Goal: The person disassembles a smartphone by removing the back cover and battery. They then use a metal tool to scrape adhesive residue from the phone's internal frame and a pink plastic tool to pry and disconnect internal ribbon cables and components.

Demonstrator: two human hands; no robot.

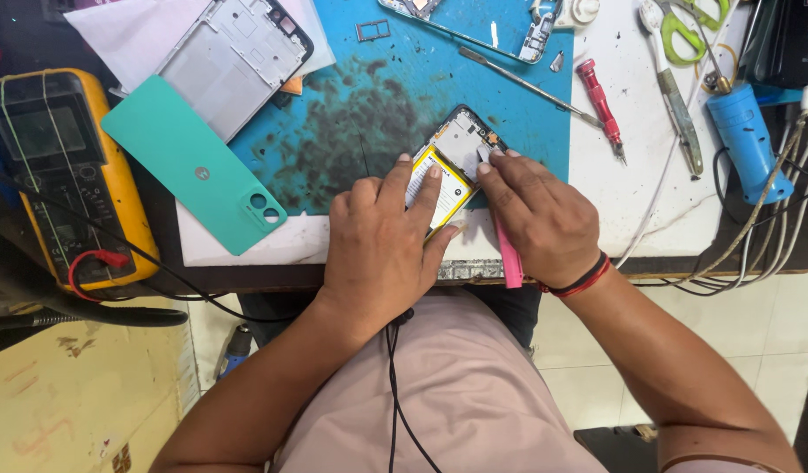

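The right hand [540,215] clamps a flat pink pry tool [509,256], fingertips pressed onto the opened phone [461,149]. The left hand [382,241] lies flat, fingers spread, pinning its yellow-edged battery [443,180]. The phone sits on a stained blue mat [378,105] at the worktop's near edge. Around it: one teal back cover [194,166], one grey frame [233,61], one red screwdriver [601,101], one yellow multimeter [67,175].

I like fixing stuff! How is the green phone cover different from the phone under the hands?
The green back cover lies alone and untouched, left of the blue mat; the opened phone is pinned on the mat by the left hand while the right hand works a pink tool against it. The cover is plain and smooth; the phone shows its battery and inner parts. Both are long rectangles.
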